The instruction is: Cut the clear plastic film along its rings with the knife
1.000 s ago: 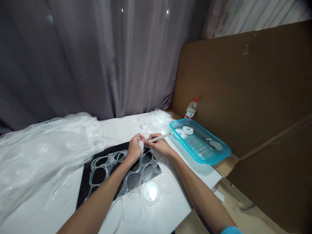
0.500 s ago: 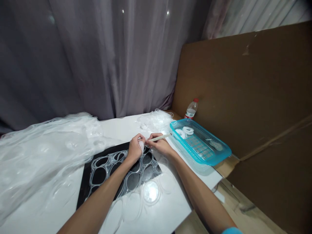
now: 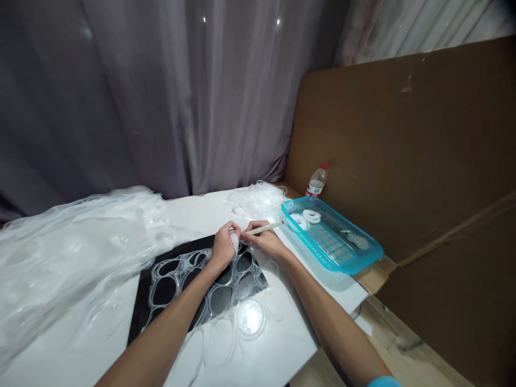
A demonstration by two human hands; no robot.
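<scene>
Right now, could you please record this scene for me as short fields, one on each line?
Left hand: holds a small white piece, material unclear
Right hand: holds a thin, off-white, pen-like stick
Below hands: translucent plastic web with round openings, partly over a flat black sheet
Left side: heaped translucent white plastic sheets
Right side: turquoise plastic basket containing white rings
Behind basket: clear plastic bottle with red cap

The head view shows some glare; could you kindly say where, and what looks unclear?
Head view: glare whitens a round patch of the clear ringed sheet, just off the black mat; two bright spots show on the grey curtain; the clear heap at left looks washed out; detail between the left hand and right hand is too soft to make out.
</scene>
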